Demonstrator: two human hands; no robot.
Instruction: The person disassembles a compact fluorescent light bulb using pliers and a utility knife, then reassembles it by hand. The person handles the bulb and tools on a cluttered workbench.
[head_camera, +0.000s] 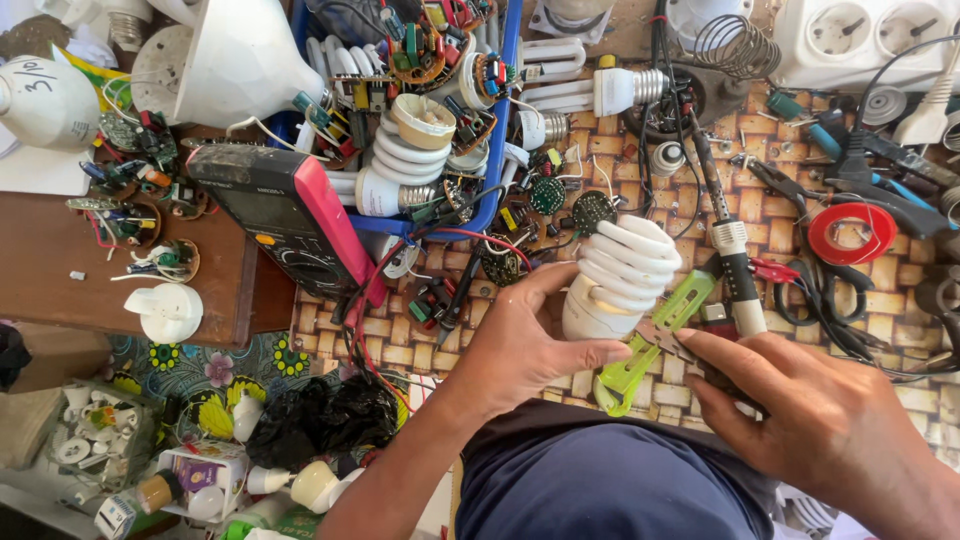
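Observation:
My left hand (520, 345) grips the white base of a spiral compact fluorescent bulb (615, 275), whose coiled tube points away from me. My right hand (810, 410) holds a tool with lime-green handles (655, 340), its metal tip set against the bulb's base. Both hands hover over my lap and the near edge of a brick-patterned worktop (640, 150).
A soldering iron (725, 220) lies just right of the bulb. A pink-and-black multimeter (290, 210) leans at left, by a blue tray (505, 130) of bulb parts and circuit boards. Red tape roll (850, 232), scissors and pliers sit at right. White bulb shells lie at left.

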